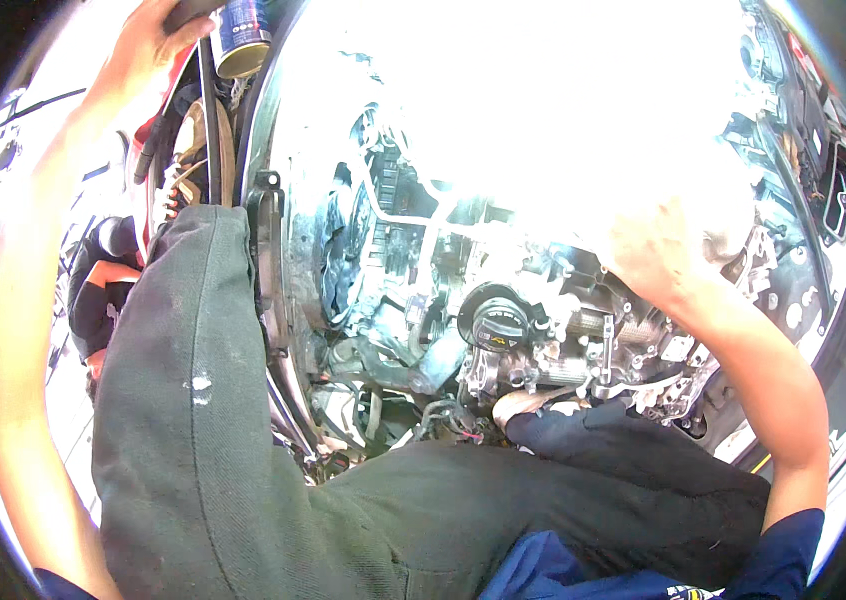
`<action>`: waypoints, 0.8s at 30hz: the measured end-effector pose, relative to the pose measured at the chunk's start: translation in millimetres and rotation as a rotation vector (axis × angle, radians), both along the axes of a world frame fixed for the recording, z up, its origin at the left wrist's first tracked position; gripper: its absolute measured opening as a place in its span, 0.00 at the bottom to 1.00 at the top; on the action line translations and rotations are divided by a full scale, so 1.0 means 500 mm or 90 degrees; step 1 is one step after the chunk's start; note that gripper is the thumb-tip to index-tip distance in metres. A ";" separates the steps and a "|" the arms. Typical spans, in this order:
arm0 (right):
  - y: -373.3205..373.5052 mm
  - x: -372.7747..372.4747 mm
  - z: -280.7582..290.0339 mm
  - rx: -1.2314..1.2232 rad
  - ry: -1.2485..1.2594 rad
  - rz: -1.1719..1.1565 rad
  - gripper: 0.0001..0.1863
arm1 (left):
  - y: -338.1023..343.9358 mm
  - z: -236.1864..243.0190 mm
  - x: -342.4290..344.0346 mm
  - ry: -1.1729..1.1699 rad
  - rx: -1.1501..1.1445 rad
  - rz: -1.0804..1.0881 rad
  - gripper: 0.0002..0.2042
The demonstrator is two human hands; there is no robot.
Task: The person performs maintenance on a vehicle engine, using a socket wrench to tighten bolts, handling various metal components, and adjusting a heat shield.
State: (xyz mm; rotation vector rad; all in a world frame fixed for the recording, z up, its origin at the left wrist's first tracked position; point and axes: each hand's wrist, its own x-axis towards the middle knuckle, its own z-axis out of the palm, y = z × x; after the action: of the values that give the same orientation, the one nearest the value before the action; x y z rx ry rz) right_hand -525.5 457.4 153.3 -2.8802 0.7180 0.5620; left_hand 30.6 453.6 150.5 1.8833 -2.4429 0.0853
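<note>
My left hand point(158, 38) is at the upper left, fingers closed on a dark object at the picture's edge that I cannot make out, beside a blue can point(241, 38) with a gold-coloured bottom. My right hand point(651, 250) reaches into the engine point(583, 340) on the right, where glare washes out its fingers and anything in them. Below and left of it sits a black round oil filler cap point(500, 330). My legs point(193, 400) in dark trousers cross the lower picture, one foot resting among the engine parts.
The car's bay edge point(273, 260) runs along my left leg, with hoses and wires around the engine. Beyond it, low on the left, another person point(93, 295) in dark clothing is partly visible. A dark body panel point(843, 280) borders the bay at the right.
</note>
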 end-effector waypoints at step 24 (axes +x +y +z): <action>-0.039 -0.033 0.009 0.166 -0.107 -0.006 0.06 | 0.035 0.086 -0.100 0.250 0.203 -0.039 0.19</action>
State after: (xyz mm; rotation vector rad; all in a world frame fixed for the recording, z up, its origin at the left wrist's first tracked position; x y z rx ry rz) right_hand -542.2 438.0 158.0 -2.6410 0.5837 0.3748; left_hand -19.5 471.0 193.7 1.7181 -2.3359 -0.6483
